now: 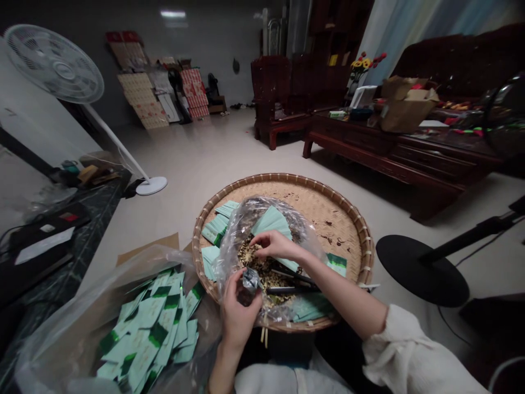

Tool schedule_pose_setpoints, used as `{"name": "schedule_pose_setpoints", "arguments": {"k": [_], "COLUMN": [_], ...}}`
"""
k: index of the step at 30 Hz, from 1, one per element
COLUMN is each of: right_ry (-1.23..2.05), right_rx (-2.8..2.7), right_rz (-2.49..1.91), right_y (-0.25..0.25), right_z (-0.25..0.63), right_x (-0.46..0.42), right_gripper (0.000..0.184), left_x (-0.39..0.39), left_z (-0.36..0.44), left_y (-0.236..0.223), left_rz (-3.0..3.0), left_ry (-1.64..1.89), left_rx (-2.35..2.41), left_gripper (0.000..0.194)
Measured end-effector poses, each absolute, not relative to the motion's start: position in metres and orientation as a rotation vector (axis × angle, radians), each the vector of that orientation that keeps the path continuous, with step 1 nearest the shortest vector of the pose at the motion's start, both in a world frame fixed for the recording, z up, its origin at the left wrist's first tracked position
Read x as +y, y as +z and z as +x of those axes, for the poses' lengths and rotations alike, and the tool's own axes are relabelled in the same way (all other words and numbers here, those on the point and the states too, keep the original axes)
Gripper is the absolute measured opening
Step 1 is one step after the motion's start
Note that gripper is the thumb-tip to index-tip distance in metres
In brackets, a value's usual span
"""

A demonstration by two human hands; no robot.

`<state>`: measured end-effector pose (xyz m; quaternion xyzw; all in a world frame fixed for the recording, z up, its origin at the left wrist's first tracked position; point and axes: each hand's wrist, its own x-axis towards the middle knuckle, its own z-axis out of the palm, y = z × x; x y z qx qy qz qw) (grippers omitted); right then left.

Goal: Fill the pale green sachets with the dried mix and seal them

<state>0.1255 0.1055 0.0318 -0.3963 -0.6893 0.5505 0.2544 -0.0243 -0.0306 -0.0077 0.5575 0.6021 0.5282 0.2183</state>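
My left hand [240, 309] grips a small sachet [250, 280] by its sides, its silvery mouth spread wide toward me. Up and to the right, my right hand [273, 243] reaches over a clear plastic bag [241, 219] of dried, chopped plant bits [247, 254]; its fingertips are pinched together at the heap, and whatever they hold is too small to name. A fan of pale green sachets [273, 221] lies in the bag just beyond that hand. Dark-handled tongs or scissors [289, 290] rest across the heap, partly under my right forearm.
The bag sits on a round woven bamboo tray [365, 241], with more sachets [215, 229] along its left edge. Left of it, a large plastic bag [49, 339] holds many green packets [150, 314]. A white fan [151, 186], a black round stand base [422, 268] and a wooden table [394, 150] surround it.
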Motion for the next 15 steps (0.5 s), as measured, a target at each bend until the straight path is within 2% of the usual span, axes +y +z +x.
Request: {"name": "schedule_pose_setpoints", "arguments": {"k": [3,8,13,15], "right_ry": [1.676,1.620,1.215,0.996], "right_rx": [-1.686,-1.783,-2.190,-2.360], "right_rz": [-1.020,-0.938,-0.946,-0.953], "right_y": [0.050,0.096,0.131,0.137], "right_z": [0.146,0.173,0.173,0.167], "right_x": [0.096,0.077,0.055,0.048], "right_gripper": [0.037,0.035,0.023,0.025], "left_x": [-0.027,-0.020,-0.016,-0.016], "left_z": [-0.024,-0.019,-0.012,-0.011], "left_y": [-0.004,0.003,0.006,0.007], "left_rz": [1.580,1.651,1.696,1.716], "left_ry": [1.408,1.398,1.400,1.387], "left_rx": [1.652,1.645,1.622,1.618], "left_gripper": [0.044,0.042,0.044,0.044]}}
